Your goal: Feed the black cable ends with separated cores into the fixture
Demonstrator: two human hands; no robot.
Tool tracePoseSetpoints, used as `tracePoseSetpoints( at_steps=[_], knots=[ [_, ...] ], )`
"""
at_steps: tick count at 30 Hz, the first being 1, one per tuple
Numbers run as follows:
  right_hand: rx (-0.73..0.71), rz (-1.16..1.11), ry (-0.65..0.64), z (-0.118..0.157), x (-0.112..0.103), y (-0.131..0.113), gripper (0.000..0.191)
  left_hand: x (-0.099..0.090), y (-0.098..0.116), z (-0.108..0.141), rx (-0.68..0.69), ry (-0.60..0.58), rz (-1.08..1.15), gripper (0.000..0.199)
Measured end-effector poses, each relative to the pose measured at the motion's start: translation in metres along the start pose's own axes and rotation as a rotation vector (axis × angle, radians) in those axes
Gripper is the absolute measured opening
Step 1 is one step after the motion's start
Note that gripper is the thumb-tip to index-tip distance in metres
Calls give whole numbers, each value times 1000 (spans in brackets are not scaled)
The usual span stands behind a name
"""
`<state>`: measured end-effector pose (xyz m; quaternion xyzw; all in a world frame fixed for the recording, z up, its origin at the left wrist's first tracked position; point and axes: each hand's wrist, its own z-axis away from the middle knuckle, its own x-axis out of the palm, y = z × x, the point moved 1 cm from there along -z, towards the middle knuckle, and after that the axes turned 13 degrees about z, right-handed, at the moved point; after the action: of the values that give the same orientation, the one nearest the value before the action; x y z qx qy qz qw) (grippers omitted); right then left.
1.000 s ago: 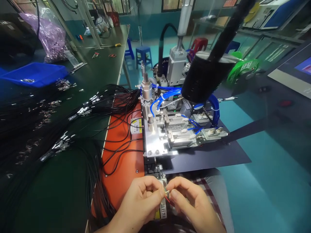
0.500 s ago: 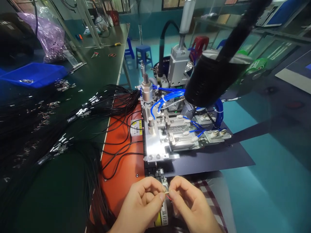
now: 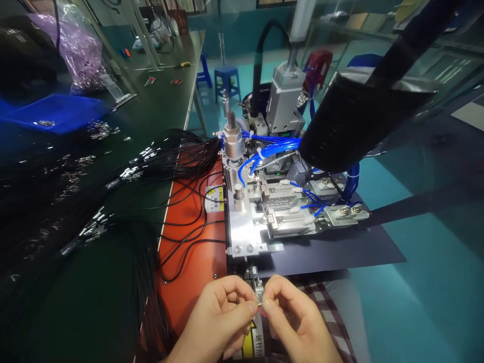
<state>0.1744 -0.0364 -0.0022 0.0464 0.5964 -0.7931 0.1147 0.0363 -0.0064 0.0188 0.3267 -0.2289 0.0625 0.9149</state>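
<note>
In the lower middle, my left hand (image 3: 227, 315) is closed, its thumb and forefinger pinched on a thin wire end. Facing it, my right hand (image 3: 297, 317) is closed in a similar pinch, with fingertips almost meeting the left ones. A short red wire (image 3: 263, 313) shows just below the fingertips; most of it is hidden. Beyond my fingers sits a small metal fixture (image 3: 258, 285) at the front of the machine (image 3: 242, 227). A yellow and white label (image 3: 247, 345) lies beneath my hands.
Black cables (image 3: 189, 151) run across an orange-red plate (image 3: 181, 247) from the dark green table (image 3: 75, 302). On that table stand a blue tray (image 3: 56, 113) and a pinkish plastic bag (image 3: 81, 60). A black cylinder (image 3: 355, 121) on an arm overhangs the machine's right side.
The camera view has shifted slightly, so the machine and black cylinder appear farther right. My fingertips stay pinched together, and less of the pale wire end shows between them.
</note>
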Motion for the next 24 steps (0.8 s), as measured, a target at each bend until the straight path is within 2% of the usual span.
tracePoseSetpoints(
  at_steps=[8,14,21,24],
  knots=[
    [16,-39,-2,0,0,3,28,2,3,3,10,-8,7,25],
    [19,-40,-19,2,0,3,27,1,1,7,69,-43,34,20],
    [5,-101,-84,5,0,4,26,-5,4,7,-29,-253,59,23],
    [-6,-120,-85,7,-1,4,26,-5,2,6,-28,-274,65,16]
  ],
)
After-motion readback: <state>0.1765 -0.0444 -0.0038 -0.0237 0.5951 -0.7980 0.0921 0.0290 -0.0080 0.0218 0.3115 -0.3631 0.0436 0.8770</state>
